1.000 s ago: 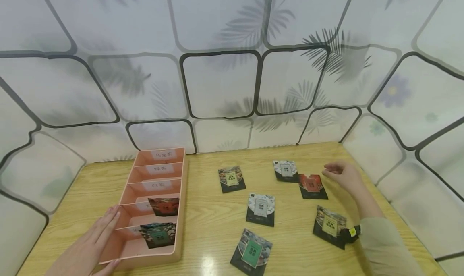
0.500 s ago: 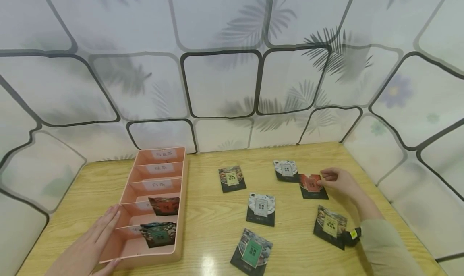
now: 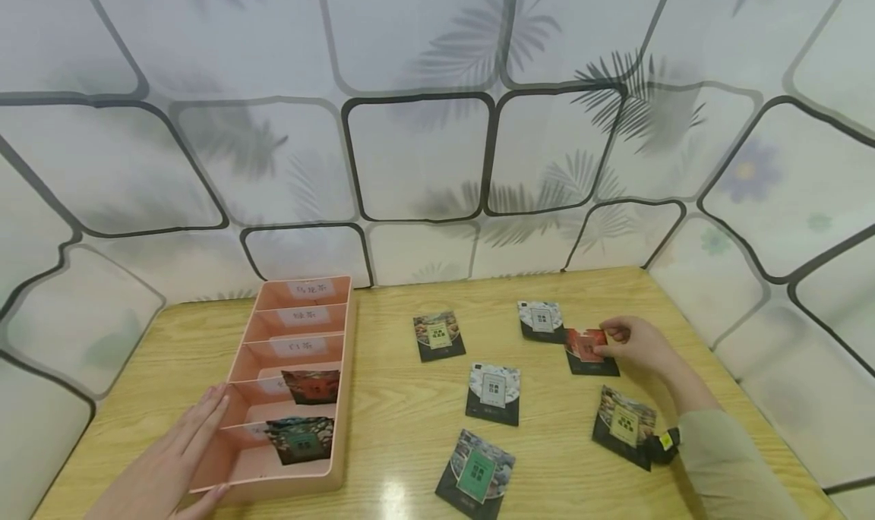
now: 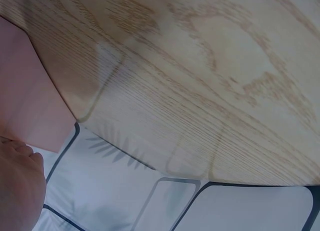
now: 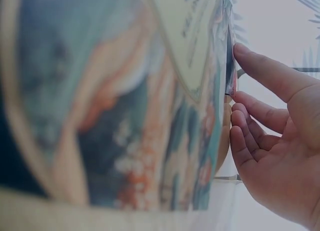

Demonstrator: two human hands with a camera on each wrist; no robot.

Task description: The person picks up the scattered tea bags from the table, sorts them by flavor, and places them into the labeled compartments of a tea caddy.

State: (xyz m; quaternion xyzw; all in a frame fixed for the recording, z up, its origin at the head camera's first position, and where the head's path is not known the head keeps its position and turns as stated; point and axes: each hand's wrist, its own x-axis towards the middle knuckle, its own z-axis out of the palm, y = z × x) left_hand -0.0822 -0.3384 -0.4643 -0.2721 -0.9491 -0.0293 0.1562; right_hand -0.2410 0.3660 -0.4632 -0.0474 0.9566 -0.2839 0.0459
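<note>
My right hand point(image 3: 639, 344) reaches over the right edge of a red tea packet point(image 3: 589, 347) that lies flat on the table. Its thumb and forefinger touch the packet with a gap between them; in the right wrist view the right hand point(image 5: 285, 126) has its other fingers bent. At the left, my left hand point(image 3: 160, 452) rests with long, straight fingers on the side of a pink divided box point(image 3: 345, 398), thumb along the front. Inside the box, another red packet point(image 3: 312, 387) and a green packet point(image 3: 301, 438) lean in the two nearest compartments.
Loose on the table point(image 3: 390, 398) lie two white packets point(image 3: 494, 393), two yellow-labelled packets point(image 3: 439, 336) and a green-labelled packet point(image 3: 476, 474). One yellow-labelled packet point(image 3: 623, 425) is beside the right sleeve point(image 3: 724, 459). A patterned cloth point(image 3: 417, 163) encloses the table's back and sides.
My right hand has moved left and slightly down, from beside the red packet onto its right edge. The left hand has stayed on the box.
</note>
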